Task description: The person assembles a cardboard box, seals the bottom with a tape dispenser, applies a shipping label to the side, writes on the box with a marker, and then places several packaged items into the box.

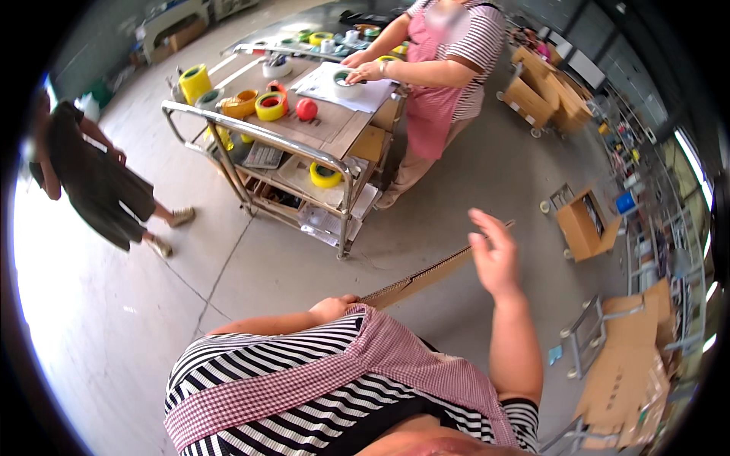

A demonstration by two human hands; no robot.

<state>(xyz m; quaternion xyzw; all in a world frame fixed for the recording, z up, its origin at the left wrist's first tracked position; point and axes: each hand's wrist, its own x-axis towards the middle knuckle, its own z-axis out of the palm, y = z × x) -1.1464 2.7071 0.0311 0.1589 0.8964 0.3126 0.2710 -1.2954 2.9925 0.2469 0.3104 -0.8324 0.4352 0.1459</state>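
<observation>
A flat piece of brown cardboard (pixel 428 278), seen almost edge-on with its corrugated edge upward, slants in front of my body. My left hand (pixel 334 306) is closed on its near left end, against my apron; part of the fingers is hidden. My right hand (pixel 496 254) is raised at the other end of the cardboard, fingers stretched and thumb apart. It holds nothing, and whether its lower side touches the cardboard cannot be told. The cardboard's tip shows just past my right fingers.
Ahead stands a metal-railed trolley (pixel 262 129) with tape rolls on top. A person in a pink apron (pixel 433 114) works at it. Another person in dark clothes (pixel 91 167) stands at left. At right are an open carton (pixel 585 224) and flattened cardboard (pixel 620 365).
</observation>
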